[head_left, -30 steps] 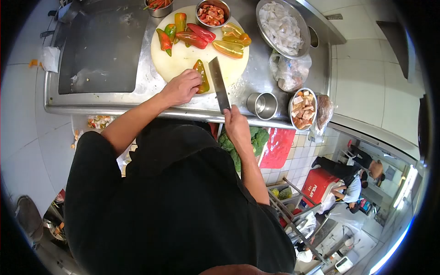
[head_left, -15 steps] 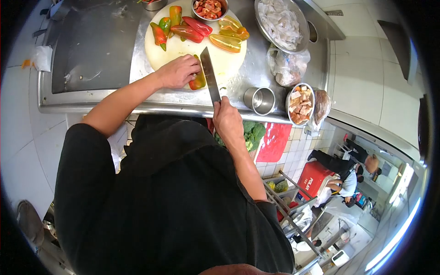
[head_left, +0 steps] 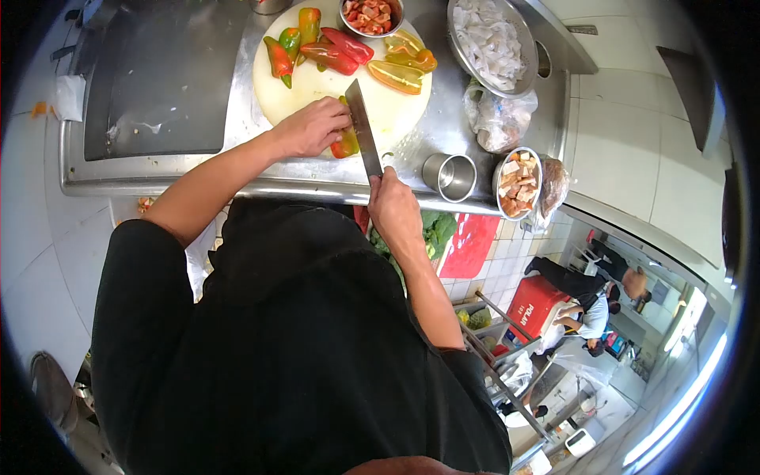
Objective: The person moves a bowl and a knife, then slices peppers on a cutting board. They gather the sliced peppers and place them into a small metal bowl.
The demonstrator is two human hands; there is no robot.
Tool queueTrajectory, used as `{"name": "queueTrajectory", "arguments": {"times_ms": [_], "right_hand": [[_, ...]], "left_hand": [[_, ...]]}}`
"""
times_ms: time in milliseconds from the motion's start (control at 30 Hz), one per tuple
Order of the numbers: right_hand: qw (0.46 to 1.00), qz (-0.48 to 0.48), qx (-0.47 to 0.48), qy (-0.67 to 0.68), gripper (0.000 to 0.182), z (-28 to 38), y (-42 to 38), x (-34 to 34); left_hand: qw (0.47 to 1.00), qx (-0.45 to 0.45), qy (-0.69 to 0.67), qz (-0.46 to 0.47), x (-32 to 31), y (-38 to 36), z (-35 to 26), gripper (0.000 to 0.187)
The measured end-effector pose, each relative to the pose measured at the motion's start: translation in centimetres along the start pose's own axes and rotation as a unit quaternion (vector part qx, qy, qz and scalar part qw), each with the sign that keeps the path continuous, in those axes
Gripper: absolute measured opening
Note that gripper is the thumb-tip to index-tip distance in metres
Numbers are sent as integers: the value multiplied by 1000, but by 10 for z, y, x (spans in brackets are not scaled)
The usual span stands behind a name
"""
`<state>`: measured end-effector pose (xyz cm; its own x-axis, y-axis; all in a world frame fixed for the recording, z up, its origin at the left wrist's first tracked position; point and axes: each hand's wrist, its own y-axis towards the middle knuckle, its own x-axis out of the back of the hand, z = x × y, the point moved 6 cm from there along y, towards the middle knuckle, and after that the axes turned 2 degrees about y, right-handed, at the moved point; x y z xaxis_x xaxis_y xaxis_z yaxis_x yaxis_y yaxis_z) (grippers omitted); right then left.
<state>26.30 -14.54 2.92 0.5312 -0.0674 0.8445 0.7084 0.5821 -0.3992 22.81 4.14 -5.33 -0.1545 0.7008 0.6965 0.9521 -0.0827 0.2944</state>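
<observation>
Board (head_left: pixel 392 115): L hand (head_left: pixel 318 127) pins pepper (head_left: pixel 347 146), R hand (head_left: pixel 396 207) grips knife (head_left: pixel 363 127), closer in vs before.

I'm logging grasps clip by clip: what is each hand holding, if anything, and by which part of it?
The right hand holds the knife by its handle; the left hand holds a pepper down across its middle.

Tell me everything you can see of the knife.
The knife has a long, grey, metal-looking blade with a slanted end. The right hand grips its mostly hidden handle. The blade points away from the person, reaching over the round cutting board beside the pepper under the left hand; contact there is unclear.
</observation>
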Motion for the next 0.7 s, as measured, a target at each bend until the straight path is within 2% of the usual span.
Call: {"name": "queueTrajectory", "arguments": {"times_ms": [200, 300, 333, 400, 500, 633, 700], "right_hand": [[1000, -16, 11, 11, 23, 7, 17, -13], [1000, -3, 4, -9, 23, 6, 0, 1], [1000, 11, -18, -7, 23, 4, -1, -3], [1000, -6, -4, 14, 23, 7, 4, -16], [1000, -22, 2, 16, 24, 11, 18, -21], [1000, -17, 3, -5, 25, 13, 12, -8], [1000, -9, -1, -12, 25, 16, 3, 1]], "left_hand": [[1000, 14, -21, 10, 0, -2, 0, 28], [999, -3, -14, -29, 1, -4, -1, 27], [999, 2, -20, -38, 1, -6, 1, 26], [998, 2, -38, -48, 2, -6, -1, 25], [998, 8, -19, -52, 3, -10, -1, 24], [994, -15, 28, -102, 2, -14, -12, 18], [997, -8, 38, -71, 1, -13, -13, 19]]}}
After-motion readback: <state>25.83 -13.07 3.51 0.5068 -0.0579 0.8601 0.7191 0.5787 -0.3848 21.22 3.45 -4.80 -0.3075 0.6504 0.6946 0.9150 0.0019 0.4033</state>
